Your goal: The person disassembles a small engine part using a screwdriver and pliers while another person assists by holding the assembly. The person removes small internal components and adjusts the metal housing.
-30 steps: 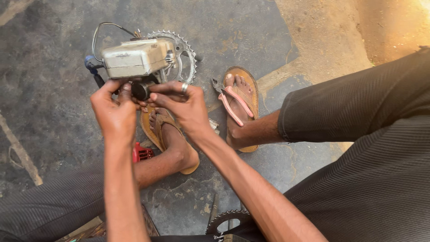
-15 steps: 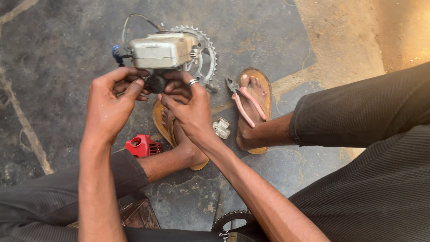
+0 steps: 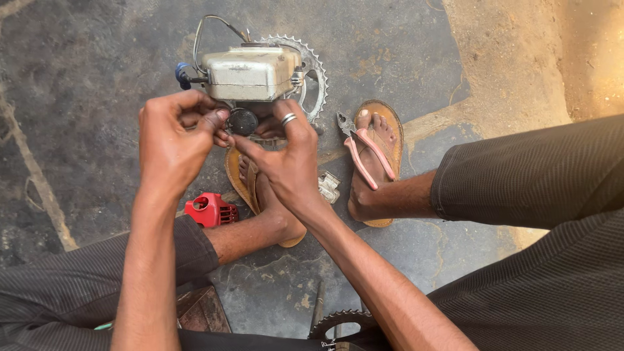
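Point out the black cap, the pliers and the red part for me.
black cap (image 3: 243, 121), head view, on its round face between the fingers.
pliers (image 3: 364, 151), head view, on the pink handles near the pivot.
red part (image 3: 209, 210), head view, on its top surface.

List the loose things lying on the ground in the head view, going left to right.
Red plastic part → small metal piece → pink-handled pliers. The toothed sprocket and the tank overlap the hands, so they are left out.
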